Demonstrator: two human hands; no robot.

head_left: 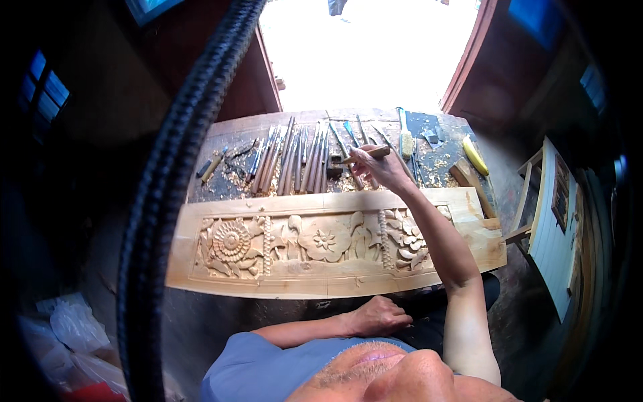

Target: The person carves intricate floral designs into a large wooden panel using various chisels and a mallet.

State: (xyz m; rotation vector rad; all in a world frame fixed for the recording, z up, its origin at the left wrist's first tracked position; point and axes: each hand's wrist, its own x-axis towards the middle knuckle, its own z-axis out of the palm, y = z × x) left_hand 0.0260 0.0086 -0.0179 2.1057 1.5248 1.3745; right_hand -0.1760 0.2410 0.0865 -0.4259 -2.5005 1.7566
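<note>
My right hand (376, 165) reaches over the far part of the bench, its fingers closed round a wooden-handled tool (376, 153). The handle's left end meets a small dark block (334, 167); whether that block is the tool's head I cannot tell. Close to my body, my left hand (379, 316) rests curled in a loose fist, with nothing showing in it. Between the two hands lies a long pale wooden panel (301, 288), carved in relief with flowers, leaves and rope-like bars. My right forearm crosses above its right part.
Several wood-handled carving chisels (288, 161) lie in a row behind the panel among shavings. A brush (406, 143), a wooden block (465, 174) and a banana (475, 155) lie farther right. A white wooden piece (556, 228) leans right of the bench; plastic bags (77, 325) lie lower left.
</note>
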